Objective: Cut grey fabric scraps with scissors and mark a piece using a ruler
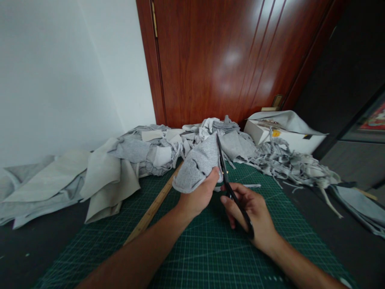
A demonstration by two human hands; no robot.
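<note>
My left hand [200, 195] grips a piece of grey fabric [195, 166] and holds it up over the green cutting mat [207, 249]. The fabric droops to the left over my fingers, and a dark slit or fold shows near its middle. In my right hand [251, 210] is a pair of black scissors [224, 166], with my fingers through the handles. The blades point up and away along the fabric's right edge. Whether they are fully closed on the cloth, I cannot tell. Below the hands a thin pale strip [252, 186] lies on the mat.
A wooden ruler [155, 204] lies slanted on the mat's left. Grey and off-white fabric pieces [150, 150] are heaped along the back and left. Thin cloth strips [294, 162] pile up at right, before a white box [282, 138]. A brown door [210, 60] stands behind.
</note>
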